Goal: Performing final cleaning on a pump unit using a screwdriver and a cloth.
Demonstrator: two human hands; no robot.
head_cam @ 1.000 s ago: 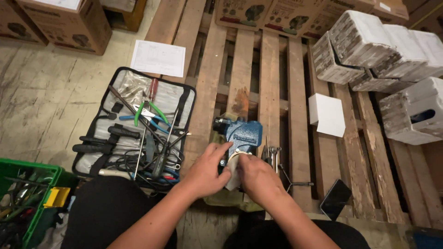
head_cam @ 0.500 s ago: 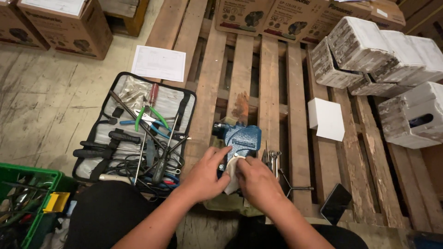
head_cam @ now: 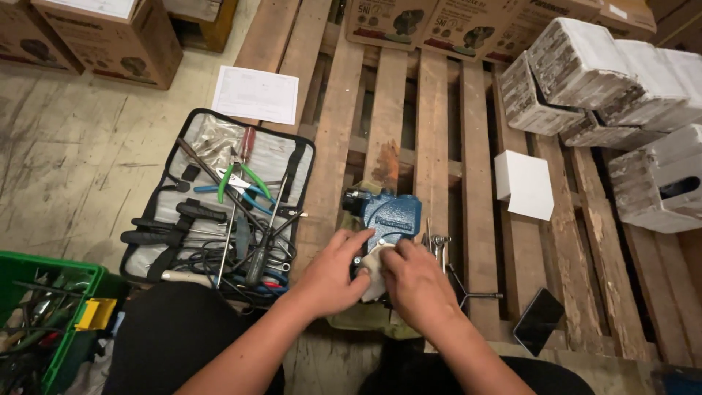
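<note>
Together, left hand (head_cam: 330,278) and right hand (head_cam: 417,287) fingers apparently pinch blue tool (head_cam: 386,216) (on pallet (head_cam: 431,110)).

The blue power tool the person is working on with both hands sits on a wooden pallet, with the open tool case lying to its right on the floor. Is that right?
Not quite. In the head view the open tool case lies to the left of the blue power tool, not the right. The rest holds: the left hand and right hand are both on the tool, which sits on the wooden pallet.
</note>
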